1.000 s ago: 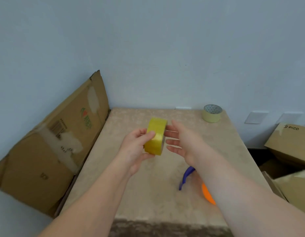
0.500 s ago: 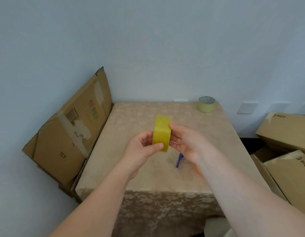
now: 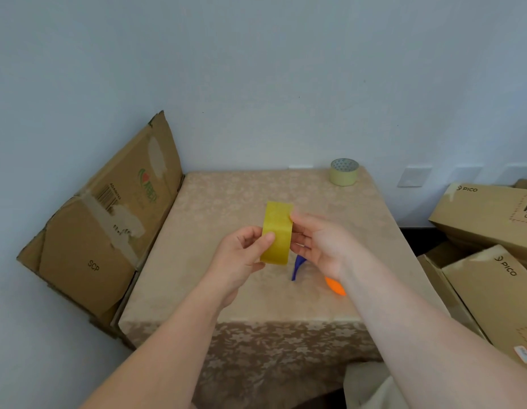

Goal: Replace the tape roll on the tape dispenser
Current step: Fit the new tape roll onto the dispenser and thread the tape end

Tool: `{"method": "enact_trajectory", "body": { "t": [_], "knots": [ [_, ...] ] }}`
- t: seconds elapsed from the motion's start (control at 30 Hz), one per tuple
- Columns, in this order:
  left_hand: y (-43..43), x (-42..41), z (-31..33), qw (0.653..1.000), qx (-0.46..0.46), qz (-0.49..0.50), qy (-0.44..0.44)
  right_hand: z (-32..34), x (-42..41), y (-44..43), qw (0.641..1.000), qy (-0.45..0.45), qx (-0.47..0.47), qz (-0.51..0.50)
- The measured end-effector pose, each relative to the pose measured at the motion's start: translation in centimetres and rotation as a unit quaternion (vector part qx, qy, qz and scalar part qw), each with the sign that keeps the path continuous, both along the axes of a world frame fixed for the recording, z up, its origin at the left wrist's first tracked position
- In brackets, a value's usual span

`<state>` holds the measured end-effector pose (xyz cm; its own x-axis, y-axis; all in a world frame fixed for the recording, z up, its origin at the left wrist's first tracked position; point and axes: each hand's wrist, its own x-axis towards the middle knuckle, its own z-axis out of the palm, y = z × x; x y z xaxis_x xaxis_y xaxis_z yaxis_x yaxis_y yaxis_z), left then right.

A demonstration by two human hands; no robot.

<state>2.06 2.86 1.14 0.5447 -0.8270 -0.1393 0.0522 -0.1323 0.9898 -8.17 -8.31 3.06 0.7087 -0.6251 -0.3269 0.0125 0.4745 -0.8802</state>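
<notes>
A yellow tape roll (image 3: 276,231) is held edge-on above the table, between both hands. My left hand (image 3: 241,255) grips it from the left, thumb across its outer face. My right hand (image 3: 321,246) touches its right side with fingertips at the upper edge. Under my right hand lies the tape dispenser (image 3: 297,265), of which only a blue handle part and an orange part (image 3: 334,286) show; the remainder is hidden by my wrist. A second, pale tape roll (image 3: 344,172) stands at the table's far right corner.
The table (image 3: 227,290) has a beige patterned cloth and stands against a wall. A flattened cardboard box (image 3: 103,225) leans at its left side. Several cardboard boxes (image 3: 492,246) are stacked on the right.
The view has pulled back from the table. My right hand has closed in on the yellow roll, which has turned more edge-on and upright between both hands.
</notes>
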Motion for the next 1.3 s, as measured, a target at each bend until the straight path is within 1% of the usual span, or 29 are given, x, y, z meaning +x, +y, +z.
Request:
{"method": "enact_trajectory", "body": {
  "t": [0.07,0.2,0.27,0.33,0.43,0.57,0.63,0.67,0.73,0.77,0.83,0.9,1.0,1.07,1.13,1.17,1.2,1.23,1.27,1.3],
  "knots": [
    [-0.2,-0.1,0.2,1.000,0.003,0.006,0.007,0.0,-0.4,-0.1,1.000,-0.003,-0.028,0.012],
    [-0.7,-0.1,1.0,0.998,-0.011,0.043,0.032,-0.3,-1.0,0.2,0.987,0.028,-0.137,0.078],
    [-1.0,-0.1,1.4,0.997,-0.015,0.062,0.043,-0.5,-1.1,0.4,0.982,0.036,-0.163,0.090],
    [-1.0,-0.1,1.5,0.997,-0.016,0.061,0.049,-0.4,-1.0,0.5,0.982,0.037,-0.168,0.076],
    [-0.9,-0.2,1.2,0.998,-0.009,0.040,0.038,-0.3,-0.9,0.2,0.989,0.028,-0.142,0.041],
    [-0.7,-0.2,0.6,1.000,-0.004,0.020,0.021,-0.4,-0.8,-0.1,0.992,0.036,-0.116,0.025],
    [-0.5,-0.2,0.3,1.000,-0.001,0.006,-0.006,-0.4,-0.6,-0.1,0.995,0.032,-0.090,0.013],
    [-0.4,-0.1,0.1,0.999,0.002,-0.004,-0.041,-0.3,-0.5,-0.1,0.998,0.025,-0.064,0.001],
    [-0.2,0.1,-0.5,0.991,0.031,-0.031,-0.124,-0.1,-0.4,-0.4,0.999,0.000,0.015,-0.029],
    [-0.1,0.1,-0.6,0.986,0.050,-0.047,-0.149,0.1,-0.4,-0.6,0.997,-0.013,0.056,-0.045],
    [0.0,0.2,-0.9,0.982,0.063,-0.074,-0.163,0.1,-0.5,-0.9,0.991,-0.020,0.112,-0.068],
    [-0.1,0.1,-1.0,0.978,0.057,-0.084,-0.181,0.0,-0.6,-1.1,0.983,-0.016,0.160,-0.085],
    [-0.5,0.3,-1.5,0.961,0.061,-0.076,-0.257,-0.1,-0.8,-1.6,0.958,-0.031,0.253,-0.129],
    [-0.7,0.6,-1.7,0.955,0.063,-0.073,-0.282,-0.2,-0.7,-2.0,0.952,-0.026,0.272,-0.141],
    [-0.9,0.5,-1.7,0.953,0.048,-0.085,-0.286,-0.1,-0.6,-2.2,0.962,-0.013,0.242,-0.128],
    [-1.1,0.3,-1.5,0.959,0.036,-0.090,-0.265,-0.2,-0.5,-2.3,0.970,-0.002,0.215,-0.114],
    [-1.2,0.0,-1.1,0.970,0.025,-0.090,-0.223,-0.2,-0.5,-2.4,0.980,0.021,0.174,-0.100],
    [-1.4,-0.3,-0.7,0.983,0.012,-0.086,-0.161,-0.4,-0.5,-2.6,0.987,0.057,0.122,-0.086],
    [-1.6,-0.6,-0.3,0.993,-0.002,-0.075,-0.096,-0.8,-0.7,-2.9,0.990,0.109,0.058,-0.075],
    [-1.8,-0.8,0.0,0.997,-0.008,-0.056,-0.045,-1.4,-1.1,-3.2,0.982,0.173,-0.017,-0.069]
  ]
}}
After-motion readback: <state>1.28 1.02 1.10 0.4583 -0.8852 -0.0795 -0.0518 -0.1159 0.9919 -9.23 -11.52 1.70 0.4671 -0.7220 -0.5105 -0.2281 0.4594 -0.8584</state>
